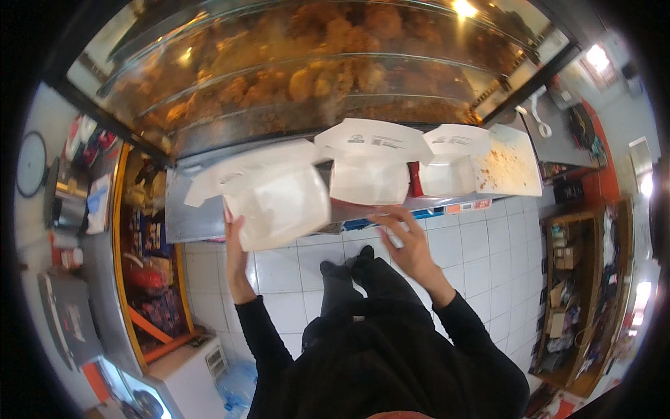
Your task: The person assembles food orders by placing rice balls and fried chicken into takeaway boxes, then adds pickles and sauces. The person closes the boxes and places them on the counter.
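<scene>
My left hand (237, 244) grips the left side of an open white cardboard food box (283, 202), its flap lid folded back. That box is tilted and juts past the counter's near edge; its inside is bare. In the middle, a second open white box (368, 181) sits on the metal counter (192, 216). A third open box (447, 176) stands to its right, with a bit of red between the two. My right hand (412, 251) hovers in front of the middle box, fingers apart and holding nothing.
Behind the counter rises a lit glass display case (307, 77) with shelves of browned fried food. A white cutting board (508, 160) with crumbs lies at the right. Shelving units (153, 279) stand left and right (579, 293) over a tiled floor (279, 269).
</scene>
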The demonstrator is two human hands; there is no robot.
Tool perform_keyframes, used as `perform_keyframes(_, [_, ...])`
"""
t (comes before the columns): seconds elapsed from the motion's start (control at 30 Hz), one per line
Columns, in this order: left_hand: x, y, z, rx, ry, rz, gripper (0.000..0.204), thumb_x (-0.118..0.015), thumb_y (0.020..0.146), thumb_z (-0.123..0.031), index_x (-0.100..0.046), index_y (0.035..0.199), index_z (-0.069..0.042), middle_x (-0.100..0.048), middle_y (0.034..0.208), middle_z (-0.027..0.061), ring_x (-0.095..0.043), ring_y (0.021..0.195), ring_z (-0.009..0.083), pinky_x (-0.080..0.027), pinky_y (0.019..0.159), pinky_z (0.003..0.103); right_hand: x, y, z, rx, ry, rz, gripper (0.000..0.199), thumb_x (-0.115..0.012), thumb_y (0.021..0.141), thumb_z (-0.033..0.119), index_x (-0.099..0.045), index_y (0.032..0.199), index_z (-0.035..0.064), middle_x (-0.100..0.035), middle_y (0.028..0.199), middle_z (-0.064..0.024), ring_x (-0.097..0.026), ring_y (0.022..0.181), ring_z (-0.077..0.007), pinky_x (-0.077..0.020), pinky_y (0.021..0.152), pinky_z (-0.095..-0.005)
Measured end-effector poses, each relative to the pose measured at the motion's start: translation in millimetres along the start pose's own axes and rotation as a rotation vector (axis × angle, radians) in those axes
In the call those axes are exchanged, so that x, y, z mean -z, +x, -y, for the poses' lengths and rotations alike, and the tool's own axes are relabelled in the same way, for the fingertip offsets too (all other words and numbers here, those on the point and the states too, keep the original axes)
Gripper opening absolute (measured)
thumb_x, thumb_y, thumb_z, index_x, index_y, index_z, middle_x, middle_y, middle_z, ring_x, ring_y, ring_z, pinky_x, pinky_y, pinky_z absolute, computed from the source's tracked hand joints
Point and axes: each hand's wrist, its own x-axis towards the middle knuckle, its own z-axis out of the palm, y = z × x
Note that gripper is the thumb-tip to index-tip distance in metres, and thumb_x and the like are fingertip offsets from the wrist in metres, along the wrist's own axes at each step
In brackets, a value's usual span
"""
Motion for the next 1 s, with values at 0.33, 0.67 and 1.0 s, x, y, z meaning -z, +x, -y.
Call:
perform_keyframes(0.33, [-10, 100, 67, -0.304, 0.747, -0.293, 0.052, -0.060, 0.091, -0.022, -0.042, 0.133, 0.003, -0.052, 0.128, 0.0167, -0.050, 0.115, 0.0247, -0.038, 0.098, 0.033, 76, -78, -116, -0.457, -0.303, -0.291, 0.023, -0.061, 0.081, -0.003, -0.069, 0.098, 0.0100, -0.056, 0.111, -0.0114, -0.056, 0.092, -0.0274, -0.0476, 0.079, -0.0361])
perform_keyframes(0.67, [-309, 19, -185, -1.595, 0.892, -0.311, 0.033, -0.051, 0.093, -0.015, -0.049, 0.122, 0.000, -0.051, 0.125, 0.0158, -0.044, 0.121, 0.0271, -0.035, 0.102, 0.044, 247, 82, -159, 0.112, -0.344, -0.650, 0.024, -0.062, 0.074, -0.009, -0.070, 0.090, 0.0078, -0.061, 0.101, -0.0106, -0.059, 0.095, -0.0274, -0.0467, 0.082, -0.0353])
perform_keyframes(1.0, [-695, -2, -456, -1.771, 1.155, 0.603, 0.032, -0.043, 0.095, -0.022, -0.062, 0.104, 0.002, -0.064, 0.100, 0.0153, -0.056, 0.095, 0.0237, -0.043, 0.090, 0.035, 548, 378, -18, 0.940, -0.553, -0.998, 0.018, -0.050, 0.087, 0.008, -0.067, 0.089, 0.0044, -0.065, 0.088, -0.0164, -0.060, 0.085, -0.0311, -0.0472, 0.078, -0.0386])
